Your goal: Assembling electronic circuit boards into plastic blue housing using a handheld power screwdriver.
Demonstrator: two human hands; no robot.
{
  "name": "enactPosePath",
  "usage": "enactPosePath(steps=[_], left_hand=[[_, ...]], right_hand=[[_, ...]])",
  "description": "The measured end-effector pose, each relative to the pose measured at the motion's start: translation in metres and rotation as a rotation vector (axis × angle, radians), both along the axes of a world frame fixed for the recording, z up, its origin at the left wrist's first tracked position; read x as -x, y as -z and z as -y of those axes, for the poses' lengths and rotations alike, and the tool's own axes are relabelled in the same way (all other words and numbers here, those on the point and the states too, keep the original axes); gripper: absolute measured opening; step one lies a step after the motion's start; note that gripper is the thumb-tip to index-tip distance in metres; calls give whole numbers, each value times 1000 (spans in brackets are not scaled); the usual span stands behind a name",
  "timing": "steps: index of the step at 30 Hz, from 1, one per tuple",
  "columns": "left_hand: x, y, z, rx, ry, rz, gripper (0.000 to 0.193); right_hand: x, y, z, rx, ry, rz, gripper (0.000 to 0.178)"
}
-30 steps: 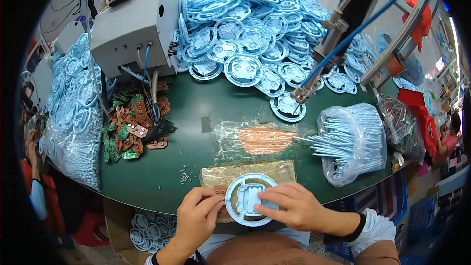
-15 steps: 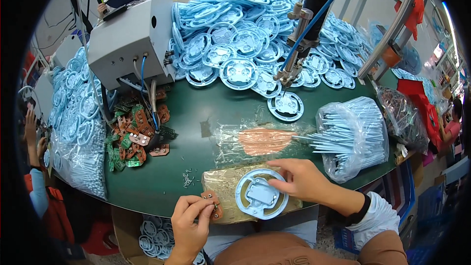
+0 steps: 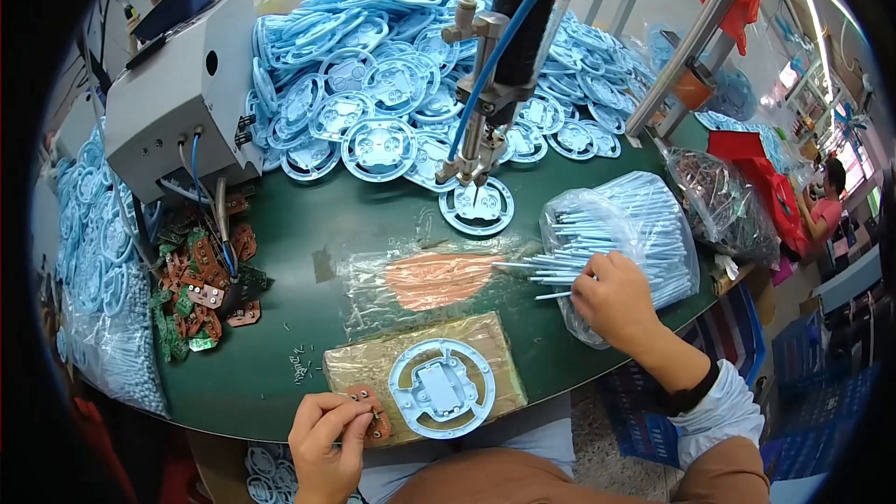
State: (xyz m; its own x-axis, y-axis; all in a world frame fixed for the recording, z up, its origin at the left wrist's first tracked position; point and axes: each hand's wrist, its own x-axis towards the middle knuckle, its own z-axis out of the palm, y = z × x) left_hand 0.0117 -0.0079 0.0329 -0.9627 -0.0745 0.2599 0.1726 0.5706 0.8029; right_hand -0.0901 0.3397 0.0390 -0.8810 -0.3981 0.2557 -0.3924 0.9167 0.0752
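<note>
Between the fingertips of my left hand (image 3: 327,443) is a small brown circuit board (image 3: 381,427), at the near edge of a film-wrapped block (image 3: 499,355). On that block lies a light-blue plastic wheel-shaped part (image 3: 441,389), its inner side facing up. My right hand (image 3: 614,303) is at the bagged bundle of thin light-blue sticks (image 3: 644,224). Its fingers are closed on one stick (image 3: 553,296), whose end pokes out to the left. Another blue wheel part (image 3: 477,206) sits under the tip of a screwdriver head (image 3: 474,163).
Blue wheel parts (image 3: 378,148) are heaped along the back. A grey machine box (image 3: 177,93) stands at the left above a pile of circuit boards (image 3: 201,285). Loose screws (image 3: 300,366) and a clear film with an orange patch (image 3: 439,280) lie on the green table (image 3: 299,243).
My right hand has left the wheel part and reached to the stick bundle, where it now grips a stick. My left hand still holds the circuit board. The whole view has shifted.
</note>
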Motion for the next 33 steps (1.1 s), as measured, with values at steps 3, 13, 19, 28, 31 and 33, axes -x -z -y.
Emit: enactPosePath(steps=[3,13,19,28,31,33], left_hand=[[6,-2,-10,11,95,-13,16],[17,4,-25,161,429,-16,19],[26,15,-6,50,602,-4,24],[28,7,-10,57,580,15,16],[27,10,-10,100,591,-17,18],[26,5,-12,77,554,-26,20]], right_hand=[[4,2,-2,-79,-46,4,11],[-31,-48,57,451,-127,503,9],[-29,-10,47,659,-202,854,8],[-25,-8,64,621,-286,832,6],[-24,-9,65,589,-294,803,6],[-24,-12,67,560,-265,823,6]])
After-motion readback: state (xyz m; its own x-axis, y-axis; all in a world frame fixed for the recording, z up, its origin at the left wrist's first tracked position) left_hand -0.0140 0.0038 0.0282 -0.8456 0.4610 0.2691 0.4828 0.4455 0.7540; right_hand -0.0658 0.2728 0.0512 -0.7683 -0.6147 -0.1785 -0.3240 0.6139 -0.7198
